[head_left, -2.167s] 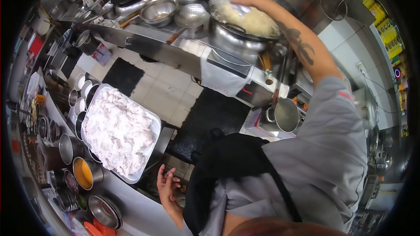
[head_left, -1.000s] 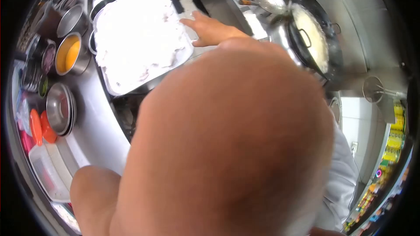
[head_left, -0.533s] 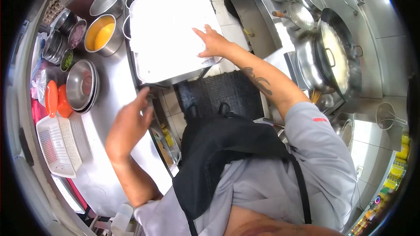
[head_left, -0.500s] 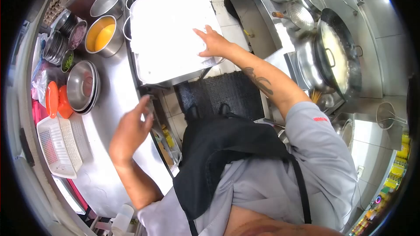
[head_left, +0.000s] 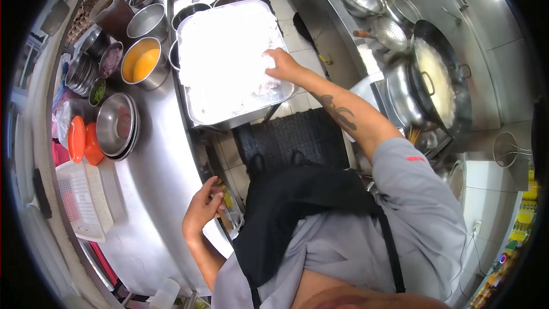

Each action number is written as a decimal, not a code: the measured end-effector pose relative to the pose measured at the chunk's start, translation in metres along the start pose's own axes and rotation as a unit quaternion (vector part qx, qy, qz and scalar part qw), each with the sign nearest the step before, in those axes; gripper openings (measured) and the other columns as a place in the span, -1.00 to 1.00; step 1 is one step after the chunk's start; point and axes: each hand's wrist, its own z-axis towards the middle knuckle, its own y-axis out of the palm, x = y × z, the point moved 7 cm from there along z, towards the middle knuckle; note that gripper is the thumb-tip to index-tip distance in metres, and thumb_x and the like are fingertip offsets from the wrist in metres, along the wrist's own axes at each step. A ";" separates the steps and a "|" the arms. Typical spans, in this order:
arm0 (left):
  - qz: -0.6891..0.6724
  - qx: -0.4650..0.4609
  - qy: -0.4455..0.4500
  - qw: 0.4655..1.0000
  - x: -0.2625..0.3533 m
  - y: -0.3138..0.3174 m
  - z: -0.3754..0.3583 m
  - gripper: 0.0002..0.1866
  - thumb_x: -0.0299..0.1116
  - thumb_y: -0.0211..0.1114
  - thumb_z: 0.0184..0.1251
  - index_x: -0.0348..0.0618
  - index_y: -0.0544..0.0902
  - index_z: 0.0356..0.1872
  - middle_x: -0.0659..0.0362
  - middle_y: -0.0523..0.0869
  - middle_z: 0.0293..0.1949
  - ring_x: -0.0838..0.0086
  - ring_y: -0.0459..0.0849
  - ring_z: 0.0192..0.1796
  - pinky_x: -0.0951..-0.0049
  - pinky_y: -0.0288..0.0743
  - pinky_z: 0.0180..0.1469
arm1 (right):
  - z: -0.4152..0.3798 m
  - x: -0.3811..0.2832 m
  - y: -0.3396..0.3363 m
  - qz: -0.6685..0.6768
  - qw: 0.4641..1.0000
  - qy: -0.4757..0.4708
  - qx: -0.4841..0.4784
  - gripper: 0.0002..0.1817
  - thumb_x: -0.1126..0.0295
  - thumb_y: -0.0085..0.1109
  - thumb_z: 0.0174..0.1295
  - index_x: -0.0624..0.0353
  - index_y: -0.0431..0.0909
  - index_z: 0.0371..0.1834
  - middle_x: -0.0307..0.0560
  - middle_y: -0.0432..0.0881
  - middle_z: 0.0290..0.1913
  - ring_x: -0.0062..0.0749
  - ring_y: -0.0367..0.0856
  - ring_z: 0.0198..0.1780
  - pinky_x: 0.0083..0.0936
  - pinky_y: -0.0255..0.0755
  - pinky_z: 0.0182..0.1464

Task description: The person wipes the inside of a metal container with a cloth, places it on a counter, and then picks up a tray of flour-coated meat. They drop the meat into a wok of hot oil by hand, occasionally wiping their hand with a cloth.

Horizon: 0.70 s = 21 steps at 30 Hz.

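A large metal tray (head_left: 280, 98) is filled with bright white powder (head_left: 229, 57), overexposed so that little detail shows. My right hand (head_left: 284, 68) reaches into the powder at the tray's right side, its fingers curled around some of it and partly hidden in the white. Beside the left counter's edge, well short of the tray, hangs my left hand (head_left: 201, 209). Its fingers are loosely bent and apart, with nothing in them.
On the left counter (head_left: 154, 194) are a pot of orange-yellow liquid (head_left: 150, 74), stacked metal bowls (head_left: 117, 126), an orange-red container (head_left: 77, 137) and white plastic baskets (head_left: 86, 206). To the right, a wok (head_left: 434, 80) holds pale, foamy liquid near a strainer (head_left: 389, 33).
My right hand has gone from spread fingers over the tray to curled fingers in the powder. The left hand has dropped back toward my body. The view has shifted slightly.
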 end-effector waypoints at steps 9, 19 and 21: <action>-0.017 0.021 -0.003 1.000 -0.012 -0.004 -0.004 -0.44 -0.39 0.20 0.39 -0.24 0.30 0.37 0.13 0.62 -0.14 0.54 0.67 -0.35 0.58 0.54 -0.45 | -0.013 -0.024 -0.008 -0.104 0.988 0.090 -0.074 0.07 0.07 0.49 -0.12 0.20 0.11 0.47 0.61 0.15 0.32 0.38 0.30 0.27 -0.15 0.26 0.32; -0.039 0.018 -0.015 0.999 -0.017 0.000 -0.004 -0.44 -0.39 0.20 0.38 -0.19 0.31 0.38 0.10 0.62 -0.10 0.54 0.67 -0.34 0.59 0.53 -0.44 | -0.029 -0.038 0.007 -0.161 0.982 0.053 -0.078 0.17 0.13 0.51 -0.24 0.16 0.02 0.49 0.46 0.14 0.30 0.36 0.32 0.21 -0.08 0.39 0.21; -0.037 0.019 -0.013 0.999 -0.018 -0.001 -0.003 -0.44 -0.40 0.20 0.38 -0.18 0.31 0.38 0.09 0.62 -0.08 0.54 0.67 -0.34 0.60 0.53 -0.44 | -0.030 -0.051 -0.001 -0.239 0.969 0.025 -0.065 0.17 0.13 0.52 -0.25 0.13 0.02 0.49 0.42 0.18 0.27 0.33 0.34 0.20 -0.08 0.42 0.17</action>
